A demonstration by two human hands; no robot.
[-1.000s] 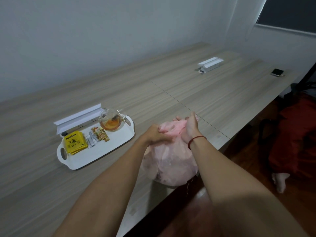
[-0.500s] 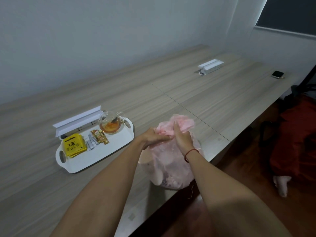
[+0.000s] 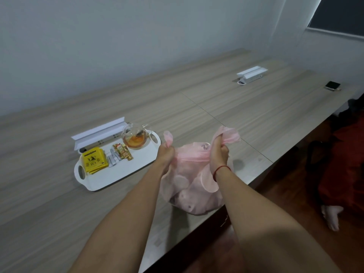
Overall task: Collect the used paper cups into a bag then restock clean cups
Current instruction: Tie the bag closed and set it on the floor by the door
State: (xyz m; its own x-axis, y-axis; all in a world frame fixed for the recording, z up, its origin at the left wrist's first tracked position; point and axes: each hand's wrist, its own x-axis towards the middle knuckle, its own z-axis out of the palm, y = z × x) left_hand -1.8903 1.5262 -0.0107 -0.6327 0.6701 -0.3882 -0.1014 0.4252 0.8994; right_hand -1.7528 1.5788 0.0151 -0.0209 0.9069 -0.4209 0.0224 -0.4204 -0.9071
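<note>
Pink bag (image 3: 194, 187) holds the used cups (image 3: 181, 181), our left grip (image 3: 166, 154) and right grip (image 3: 218, 152) each clamped on a handle (image 3: 228, 134); we judge restocking outstanding.

L hand (image 3: 166, 154) & R hand (image 3: 218, 152) fisted round bag handles (image 3: 228, 134), held apart, forearms outstretched.

L grip (image 3: 165, 154), R grip (image 3: 219, 152) hold bag (image 3: 190, 186).
</note>
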